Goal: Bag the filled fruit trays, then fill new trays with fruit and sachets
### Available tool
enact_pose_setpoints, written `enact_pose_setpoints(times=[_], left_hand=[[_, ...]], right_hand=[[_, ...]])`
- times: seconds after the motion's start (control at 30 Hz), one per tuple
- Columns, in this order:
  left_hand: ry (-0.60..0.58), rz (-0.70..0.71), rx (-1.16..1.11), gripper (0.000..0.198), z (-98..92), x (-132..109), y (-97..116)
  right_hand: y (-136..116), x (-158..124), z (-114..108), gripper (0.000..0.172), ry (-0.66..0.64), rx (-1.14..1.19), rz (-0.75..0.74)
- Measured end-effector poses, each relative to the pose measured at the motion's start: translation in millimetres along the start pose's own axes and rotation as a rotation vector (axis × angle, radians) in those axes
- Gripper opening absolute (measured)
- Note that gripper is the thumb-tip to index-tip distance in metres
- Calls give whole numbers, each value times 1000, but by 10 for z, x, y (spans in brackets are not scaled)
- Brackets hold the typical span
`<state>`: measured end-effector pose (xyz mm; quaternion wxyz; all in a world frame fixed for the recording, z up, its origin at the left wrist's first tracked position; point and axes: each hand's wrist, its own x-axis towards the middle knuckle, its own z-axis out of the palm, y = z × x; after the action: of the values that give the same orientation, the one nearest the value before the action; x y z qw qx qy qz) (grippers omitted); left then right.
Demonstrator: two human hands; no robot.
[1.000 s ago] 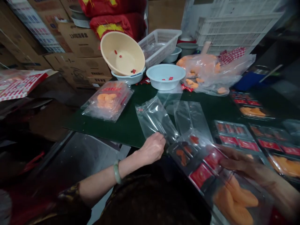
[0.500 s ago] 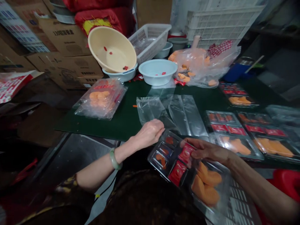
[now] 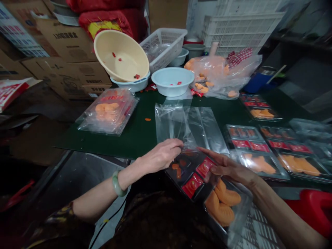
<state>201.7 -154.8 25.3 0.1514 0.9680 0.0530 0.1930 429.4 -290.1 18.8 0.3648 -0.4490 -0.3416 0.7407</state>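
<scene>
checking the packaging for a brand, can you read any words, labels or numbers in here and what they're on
No text can be quoted with confidence.
Red labels on the tray: print too small and blurred to read.
Cardboard box: dark printed characters, too blurred to read.
White carton: blue print, too small to read.
Red-and-white packet: print too blurred to read.

The red-labelled black plastic tray [image 3: 192, 176] is partly hidden beneath the right hand [image 3: 228, 167], which covers some of its compartments. At the upper left of the frame, the brown cardboard cartons [image 3: 64, 41] run off the edge, their lettering too small to read. The red plastic crate [image 3: 313, 207] is cut off at the right edge, and the small red bits [image 3: 113, 54] in the beige plastic basin [image 3: 103, 45] are too small to identify.
</scene>
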Motion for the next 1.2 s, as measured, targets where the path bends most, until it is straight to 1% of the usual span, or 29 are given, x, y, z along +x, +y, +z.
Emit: enact_pose_setpoints(times=[0.03, 0.1, 0.2, 0.23, 0.27, 0.33, 0.4, 0.43, 0.47, 0.5, 0.53, 0.57, 0.67, 0.73, 0.83, 0.9, 0.97, 1.03, 1.07, 1.17, 1.2], left_hand=[[52, -45, 64, 23, 28, -49, -24], [163, -200, 188, 25, 78, -124, -67], [272, -528, 287, 15, 135, -170, -109], [292, -625, 261, 16, 151, -174, -118], [311, -704, 186, 20, 166, -175, -125], [354, -790, -112, 25, 193, -175, -132], [366, -789, -478, 25, 209, -180, -134], [364, -777, -617, 24, 212, -185, -133], [354, -767, -706, 23, 212, -191, -133], [339, -755, -742, 23, 211, -201, -133], [326, -737, -724, 23, 211, -212, -132], [315, -706, -660, 22, 216, -225, -130], [327, -580, -301, 23, 273, -275, -98], [348, -536, -101, 28, 329, -309, -39], [308, -514, -14, 34, 365, -353, 95], [249, -466, 0, 33, 335, -375, 164], [202, -421, 30, 30, 274, -393, 165], [150, -415, 87, 27, 204, -408, 83], [121, -428, 130, 26, 169, -413, 19], [30, -493, 279, 26, 89, -418, -180], [12, -516, 320, 27, 75, -420, -229]], right_hand=[[18, 5, 0, 91, 8, 1, 2], [45, 7, 4, 90, 28, 4, 6], [69, -2, 28, 85, 78, 36, -16], [74, -6, 44, 83, 104, 55, -31], [77, -9, 66, 81, 138, 79, -48], [84, -12, 124, 78, 213, 126, -81], [94, -10, 193, 76, 275, 161, -101], [101, -7, 228, 76, 297, 170, -106], [112, -4, 260, 75, 312, 176, -108], [125, -1, 287, 74, 327, 184, -111], [143, 3, 309, 73, 343, 192, -117], [163, 7, 326, 73, 357, 199, -120], [238, 21, 351, 72, 409, 211, -123], [286, 31, 368, 72, 451, 218, -136], [325, 50, 420, 74, 529, 211, -145], [310, 92, 462, 77, 571, 189, -122], [254, 192, 493, 78, 608, 147, -105], [162, 366, 503, 73, 663, -6, -104], [110, 474, 500, 68, 705, -150, -110], [-20, 774, 483, 47, 855, -784, -122], [-39, 829, 477, 43, 893, -982, -139]])
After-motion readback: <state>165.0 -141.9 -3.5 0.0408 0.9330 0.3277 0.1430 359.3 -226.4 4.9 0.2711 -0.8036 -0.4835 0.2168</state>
